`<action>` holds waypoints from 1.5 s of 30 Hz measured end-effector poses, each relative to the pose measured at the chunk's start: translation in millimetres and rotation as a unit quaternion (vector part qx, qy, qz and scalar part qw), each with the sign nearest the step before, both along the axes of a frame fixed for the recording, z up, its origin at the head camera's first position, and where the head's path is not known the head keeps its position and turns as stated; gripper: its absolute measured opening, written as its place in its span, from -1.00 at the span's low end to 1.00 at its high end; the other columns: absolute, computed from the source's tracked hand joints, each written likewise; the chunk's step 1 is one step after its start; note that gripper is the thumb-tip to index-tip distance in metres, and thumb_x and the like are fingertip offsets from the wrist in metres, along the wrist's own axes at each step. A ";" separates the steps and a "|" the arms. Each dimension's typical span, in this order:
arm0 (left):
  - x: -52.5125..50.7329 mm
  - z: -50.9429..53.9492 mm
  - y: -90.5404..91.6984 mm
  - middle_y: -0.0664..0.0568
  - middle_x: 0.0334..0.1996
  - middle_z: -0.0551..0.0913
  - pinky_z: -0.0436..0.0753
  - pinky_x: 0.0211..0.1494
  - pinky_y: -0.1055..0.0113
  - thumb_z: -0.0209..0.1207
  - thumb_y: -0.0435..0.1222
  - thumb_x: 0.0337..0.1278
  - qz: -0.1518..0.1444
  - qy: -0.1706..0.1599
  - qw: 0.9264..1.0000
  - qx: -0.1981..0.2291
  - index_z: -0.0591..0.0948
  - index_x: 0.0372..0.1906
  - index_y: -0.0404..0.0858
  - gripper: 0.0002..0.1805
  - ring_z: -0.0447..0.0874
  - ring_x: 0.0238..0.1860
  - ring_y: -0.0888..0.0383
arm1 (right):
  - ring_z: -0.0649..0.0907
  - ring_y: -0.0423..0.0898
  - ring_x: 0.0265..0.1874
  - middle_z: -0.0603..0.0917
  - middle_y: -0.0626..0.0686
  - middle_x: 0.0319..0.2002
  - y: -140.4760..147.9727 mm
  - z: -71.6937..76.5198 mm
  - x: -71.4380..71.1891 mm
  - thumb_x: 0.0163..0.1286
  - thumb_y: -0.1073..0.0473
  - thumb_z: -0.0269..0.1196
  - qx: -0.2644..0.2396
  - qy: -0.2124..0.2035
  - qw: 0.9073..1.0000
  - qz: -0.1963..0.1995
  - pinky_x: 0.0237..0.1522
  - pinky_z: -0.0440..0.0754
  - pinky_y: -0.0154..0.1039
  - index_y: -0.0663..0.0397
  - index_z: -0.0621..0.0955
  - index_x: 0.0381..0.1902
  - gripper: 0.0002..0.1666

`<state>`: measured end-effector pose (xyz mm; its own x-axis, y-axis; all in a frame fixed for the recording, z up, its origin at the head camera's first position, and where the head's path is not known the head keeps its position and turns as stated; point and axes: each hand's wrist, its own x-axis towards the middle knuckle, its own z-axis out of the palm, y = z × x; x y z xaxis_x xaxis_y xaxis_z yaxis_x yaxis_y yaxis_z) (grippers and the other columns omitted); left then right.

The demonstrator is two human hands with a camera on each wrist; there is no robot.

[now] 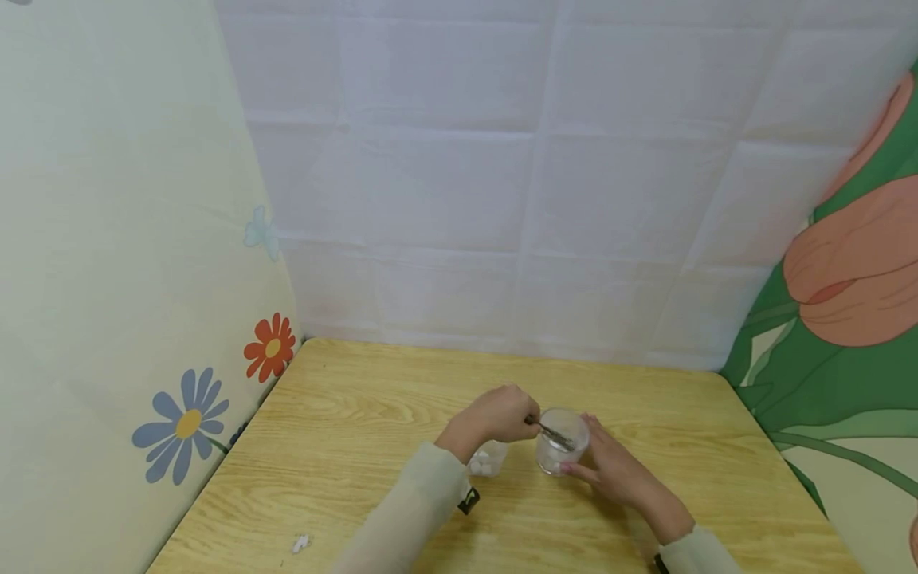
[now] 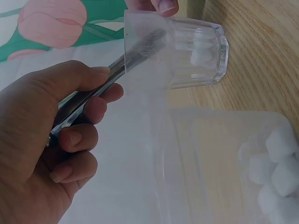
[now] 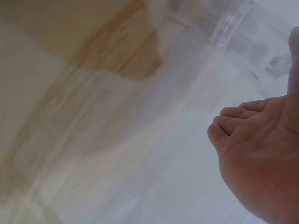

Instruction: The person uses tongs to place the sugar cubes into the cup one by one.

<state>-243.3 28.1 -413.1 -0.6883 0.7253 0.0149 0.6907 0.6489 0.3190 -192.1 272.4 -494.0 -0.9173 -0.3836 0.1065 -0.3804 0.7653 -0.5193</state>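
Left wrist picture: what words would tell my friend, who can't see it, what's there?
A left hand holds shiny tongs, their tips inside a clear glass with white lumps near its base. The right hand holds the glass, and a see-through tub nearby contains more white lumps.

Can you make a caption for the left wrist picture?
The left hand holds metal tongs dipped inside a clear glass, beside a clear tub of white lumps.

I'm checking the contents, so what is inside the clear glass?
Inside the clear glass, white lumps lie toward the base, and the tips of the tongs, held by the left hand, reach in. The lumps overlap, so any behind the front ones cannot be seen.
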 end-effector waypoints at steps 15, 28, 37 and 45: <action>-2.4 -1.0 0.0 0.24 -0.67 0.47 0.33 -0.54 0.49 0.21 -0.20 0.39 -0.005 0.005 1.000 0.004 0.58 -0.55 -0.05 -0.70 0.28 -0.66 0.35 | 0.10 0.48 0.48 0.14 0.46 0.50 1.9 0.3 -0.7 0.36 -0.24 0.30 -0.008 0.006 1.000 0.011 0.36 0.11 0.43 0.26 0.20 0.54 0.05; -0.1 8.8 -10.5 0.27 -0.60 0.57 0.39 -0.48 0.51 0.19 -0.14 0.42 -0.020 0.027 0.999 0.004 0.70 -0.41 -0.07 -0.75 0.36 -0.63 0.37 | 0.09 0.47 0.49 0.12 0.47 0.50 1.9 0.9 -1.2 0.36 -0.25 0.30 -0.001 0.002 1.000 0.006 0.37 0.11 0.43 0.26 0.17 0.55 0.07; 2.2 17.3 -28.4 0.28 -0.40 0.71 0.54 -0.32 0.54 0.19 -0.16 0.42 -0.026 0.062 0.998 0.009 0.76 -0.25 -0.07 -0.82 0.55 -0.46 0.45 | 0.14 0.50 0.46 0.17 0.51 0.46 0.8 1.2 0.2 0.35 -0.23 0.32 0.001 0.027 1.000 0.008 0.35 0.15 0.43 0.31 0.19 0.53 0.07; 3.1 25.8 -49.0 0.23 -0.30 0.76 0.58 -0.26 0.51 0.20 -0.16 0.41 -0.016 0.071 0.997 0.021 0.77 -0.18 -0.09 -0.82 0.61 -0.37 0.45 | 0.12 0.47 0.48 0.14 0.49 0.49 0.7 -2.0 -0.9 0.36 -0.25 0.31 0.000 0.018 1.000 0.001 0.37 0.13 0.40 0.30 0.16 0.54 0.09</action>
<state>-240.2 -20.8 -387.2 -0.6531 0.7441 0.1404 0.7513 0.6136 0.2430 -193.0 273.1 -496.0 -0.9119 -0.3861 0.1389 -0.4006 0.7644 -0.5052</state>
